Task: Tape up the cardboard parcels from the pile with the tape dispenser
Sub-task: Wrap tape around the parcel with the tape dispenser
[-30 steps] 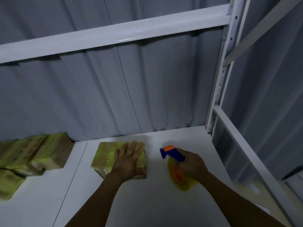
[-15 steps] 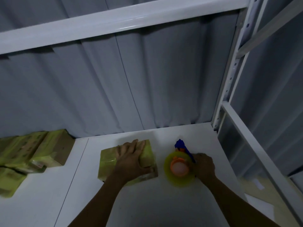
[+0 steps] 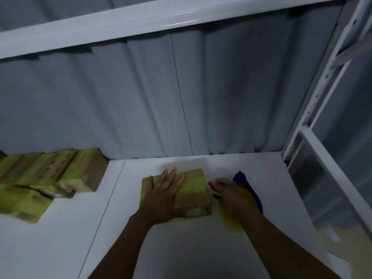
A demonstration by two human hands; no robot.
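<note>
Cardboard with a glossy yellow-green skin sits mid-feed: one parcel lies flat on the white shelf board, towards the back, a little short of the grey curtain that hangs behind it. I see the left hand palm-down on top of that parcel. Its fingers are straight and slightly spread, pointing away at the curtain, and the thumb lies along the parcel's near edge.

Just to the right of the parcel, the right hand is closed over the tape dispenser. The dispenser's blue body shows past the knuckles on the far and right sides, a bit of orange peeks out beside it, and the yellow tape roll shows under the wrist. The fingers curl forward, with their tips close to the parcel's right edge. This hand is smeared by motion on my screen, so I cannot tell whether the tips touch the cardboard, nor how each finger sits on the handle.

Over at the left edge, well apart from all this, the pile of other parcels rests on the same board, several lying side by side and a few lower ones in front.

A white beam crosses overhead, and a perforated white upright stands at the right
</note>
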